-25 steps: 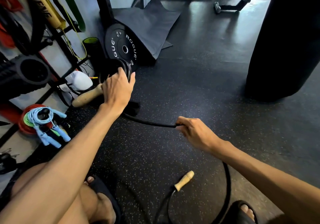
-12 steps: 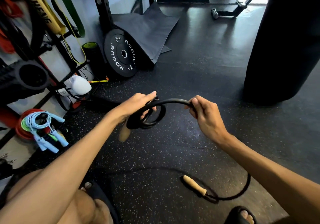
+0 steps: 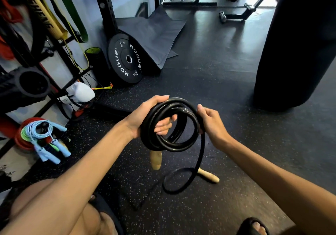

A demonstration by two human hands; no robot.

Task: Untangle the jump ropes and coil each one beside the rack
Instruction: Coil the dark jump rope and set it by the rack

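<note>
Black rope (image 3: 171,123) held in mid-air over the floor (image 3: 227,92), wound into several stacked loops between the two hands. Left hand (image 3: 145,118) grips the left side of the coil: thumb over the top strand, fingers (image 3: 164,123) curled through the ring's centre, clenched on the loops. Right hand (image 3: 211,122) pinches the right edge of the coil where the loose strand leaves it, fingers closed on the rope. From that point the strand drops straight down and makes one open loop on the floor. A wooden handle (image 3: 209,175) lies at that loop's right side, flat on the floor. A second wooden handle (image 3: 156,159) hangs below the coil, pointing down, clear of the floor. Further left, at the foot of the rack (image 3: 52,92), a blue rope (image 3: 45,136) lies in a bundle with its light blue handles splayed toward the camera, resting on a red disc; some green shows in the same bundle, cannot tell what it is. A white glove (image 3: 80,92) sits on the rack's lower bar. Bands in yellow and green hang from the rack's upper part. A black plate (image 3: 127,60) marked ROGUE leans upright against a post, with a dark mat (image 3: 154,34) slumped behind it. A heavy bag (image 3: 298,43) fills the right edge. Bare knee lower left; sandalled toes at the bottom edge on both sides.
</note>
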